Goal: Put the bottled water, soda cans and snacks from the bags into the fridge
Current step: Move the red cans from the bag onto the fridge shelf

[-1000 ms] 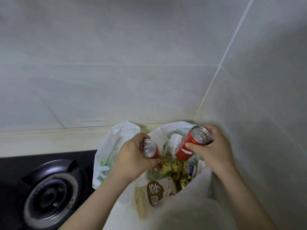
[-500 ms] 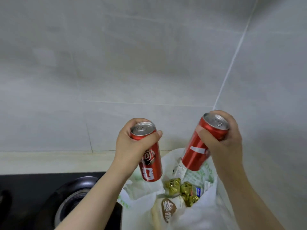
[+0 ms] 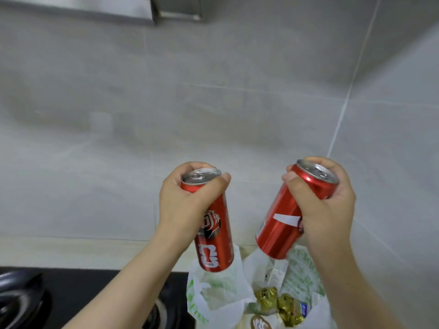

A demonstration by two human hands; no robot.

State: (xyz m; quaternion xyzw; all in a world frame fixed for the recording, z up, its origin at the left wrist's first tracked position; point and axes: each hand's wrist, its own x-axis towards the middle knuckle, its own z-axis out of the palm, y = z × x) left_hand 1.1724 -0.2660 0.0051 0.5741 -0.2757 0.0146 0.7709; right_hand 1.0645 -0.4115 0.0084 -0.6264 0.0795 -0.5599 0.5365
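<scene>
A: Red aluminium, twice over: left soda can (image 3: 212, 230) and right soda can (image 3: 281, 224), both held up in the air above the open plastic bag (image 3: 215, 299), in front of the grey tiled wall (image 3: 213, 103).

B: Held how?

A: Left soda can clamped near its rim by the left hand (image 3: 183, 200), thumb across the front, fingers curled round the back; nearly upright, silver top and pull tab showing. Right soda can wrapped high up by the right hand (image 3: 326, 205), tilted, base swung toward the other can yet well apart from it.

B: Any writing?

A: On the left one, white Chinese characters on a dark roundel, a white trophy shape below, tiny print under that, perhaps FIFA. On the right one, only a white ribbon stripe, partly covered by the palm. Green print on the bag, too blurred to read.

B: And inside the bag?

A: Gold-wrapped snacks (image 3: 266, 296) side by side, a blue-cornered packet (image 3: 304, 309) just beside them, a white paper slip (image 3: 276, 274) against the far side, a brown round label (image 3: 261, 325) cut off by the bottom edge. Deeper contents hidden.

B: Around it?

A: Black hob (image 3: 83, 298) just left of the bag, burner (image 3: 19, 298) cropped at the left edge; pale counter strip (image 3: 71, 250) behind; steel hood (image 3: 95, 8) clipped along the top.
</scene>
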